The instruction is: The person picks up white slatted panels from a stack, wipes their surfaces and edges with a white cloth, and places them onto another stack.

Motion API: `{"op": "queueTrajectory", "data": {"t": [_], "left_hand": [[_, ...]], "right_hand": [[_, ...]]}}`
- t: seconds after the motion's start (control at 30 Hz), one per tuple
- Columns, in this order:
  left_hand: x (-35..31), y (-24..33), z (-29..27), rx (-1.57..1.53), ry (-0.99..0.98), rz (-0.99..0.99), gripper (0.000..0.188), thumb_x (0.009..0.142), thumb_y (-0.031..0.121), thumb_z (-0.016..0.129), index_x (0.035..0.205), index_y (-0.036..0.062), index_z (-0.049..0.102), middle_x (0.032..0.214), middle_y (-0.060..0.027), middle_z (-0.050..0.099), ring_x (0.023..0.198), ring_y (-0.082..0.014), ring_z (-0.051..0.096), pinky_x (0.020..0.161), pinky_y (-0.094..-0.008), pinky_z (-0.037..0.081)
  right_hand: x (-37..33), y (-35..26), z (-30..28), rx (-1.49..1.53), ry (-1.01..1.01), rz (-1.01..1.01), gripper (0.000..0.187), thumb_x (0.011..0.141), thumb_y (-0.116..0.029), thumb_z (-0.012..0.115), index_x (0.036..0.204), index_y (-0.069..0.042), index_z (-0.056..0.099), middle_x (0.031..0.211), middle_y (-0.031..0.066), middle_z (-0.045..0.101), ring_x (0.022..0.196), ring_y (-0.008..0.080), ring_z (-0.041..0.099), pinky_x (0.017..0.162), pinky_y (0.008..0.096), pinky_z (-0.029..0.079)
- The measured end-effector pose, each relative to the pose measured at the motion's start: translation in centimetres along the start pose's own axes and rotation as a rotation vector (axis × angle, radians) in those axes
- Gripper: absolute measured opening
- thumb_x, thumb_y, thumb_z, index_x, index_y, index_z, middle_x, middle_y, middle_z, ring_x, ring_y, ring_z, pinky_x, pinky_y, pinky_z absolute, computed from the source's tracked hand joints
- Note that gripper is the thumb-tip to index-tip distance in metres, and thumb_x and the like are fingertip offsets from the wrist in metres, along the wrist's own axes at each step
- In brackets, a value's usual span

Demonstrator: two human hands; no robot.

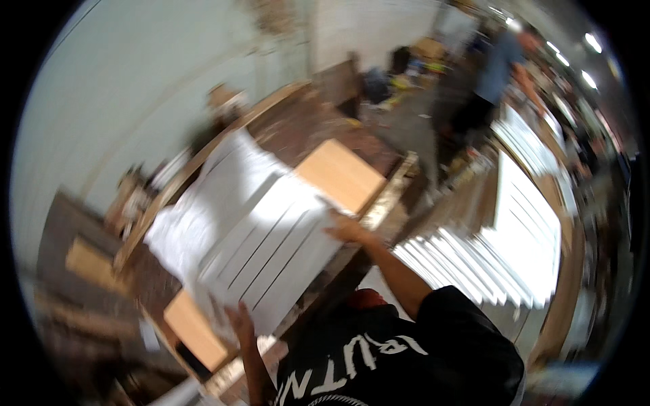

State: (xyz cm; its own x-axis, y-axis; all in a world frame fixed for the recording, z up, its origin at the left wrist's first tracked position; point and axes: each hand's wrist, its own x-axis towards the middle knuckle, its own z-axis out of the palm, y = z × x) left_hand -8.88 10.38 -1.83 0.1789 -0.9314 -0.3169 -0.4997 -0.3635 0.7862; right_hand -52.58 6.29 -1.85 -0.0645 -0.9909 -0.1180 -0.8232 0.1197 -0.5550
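Observation:
A bundle of long white slats [271,247] lies side by side over a tan wooden board [342,172] on a workbench. My left hand [240,323] grips the near edge of the slats at the lower left. My right hand [347,229] holds the slats' right edge, arm stretched out from my black shirt. The picture is blurred by motion.
White crumpled sheeting [196,216] lies on the brown workbench [305,125] behind the slats. Stacks of white slats [474,260] and white panels [528,203] stand at the right. A person in a blue top [497,64] stands at the far right back.

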Motion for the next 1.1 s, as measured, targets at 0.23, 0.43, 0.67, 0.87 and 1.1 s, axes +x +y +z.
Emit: {"op": "queueTrajectory", "data": {"t": [0.23, 0.43, 0.67, 0.87, 1.1], "left_hand": [[-1.1, 6.5, 1.6, 0.502, 0.411, 0.378, 0.063, 0.095, 0.042, 0.047, 0.136, -0.0050, 0.037, 0.134, -0.0261, 0.045, 0.113, -0.0371, 0.052, 0.093, -0.0403, 0.045], [-11.6, 27.7, 11.5, -0.020, -0.503, 0.637, 0.043, 0.100, 0.028, 0.038, 0.103, -0.0035, 0.067, 0.099, -0.0161, 0.068, 0.089, -0.0237, 0.063, 0.083, -0.0379, 0.047], [-24.0, 41.9, 29.4, -0.382, -1.200, 0.773, 0.060, 0.101, 0.044, 0.025, 0.138, -0.0018, 0.036, 0.140, -0.0192, 0.040, 0.130, -0.0278, 0.038, 0.110, -0.0378, 0.027], [-32.1, 48.7, 33.5, -0.253, -1.374, 0.657, 0.070, 0.099, 0.050, 0.026, 0.145, -0.0027, 0.018, 0.151, -0.0200, 0.021, 0.141, -0.0279, 0.017, 0.115, -0.0370, 0.014], [-30.7, 48.3, 35.7, 0.163, -1.048, 0.827, 0.094, 0.086, 0.067, 0.042, 0.144, -0.0036, 0.021, 0.147, -0.0273, 0.025, 0.139, -0.0350, 0.021, 0.112, -0.0400, 0.018]], "right_hand": [[-13.9, -9.6, -11.3, 0.403, 0.149, 0.177, 0.056, 0.092, -0.035, 0.054, 0.137, -0.005, 0.038, 0.117, 0.0249, 0.058, 0.102, 0.0385, 0.060, 0.091, 0.0400, 0.048], [-33.9, -7.0, -23.2, 0.771, 0.514, -0.267, 0.044, 0.092, -0.036, 0.056, 0.122, -0.005, 0.058, 0.109, 0.0172, 0.066, 0.097, 0.0289, 0.066, 0.087, 0.0369, 0.052], [-53.5, 1.7, -32.4, 0.203, 1.672, 0.680, 0.048, 0.095, -0.036, 0.051, 0.119, 0.005, 0.058, 0.118, 0.0193, 0.060, 0.114, 0.0251, 0.055, 0.098, 0.0344, 0.040], [-58.7, 12.2, -33.5, 0.585, 1.280, 0.890, 0.053, 0.096, -0.031, 0.050, 0.133, 0.007, 0.044, 0.132, 0.0189, 0.051, 0.123, 0.0212, 0.046, 0.103, 0.0288, 0.032], [-59.4, 13.8, -34.1, 0.793, 1.184, 0.779, 0.057, 0.092, -0.027, 0.057, 0.134, 0.008, 0.041, 0.124, 0.0174, 0.055, 0.113, 0.0221, 0.051, 0.100, 0.0292, 0.034]]}}
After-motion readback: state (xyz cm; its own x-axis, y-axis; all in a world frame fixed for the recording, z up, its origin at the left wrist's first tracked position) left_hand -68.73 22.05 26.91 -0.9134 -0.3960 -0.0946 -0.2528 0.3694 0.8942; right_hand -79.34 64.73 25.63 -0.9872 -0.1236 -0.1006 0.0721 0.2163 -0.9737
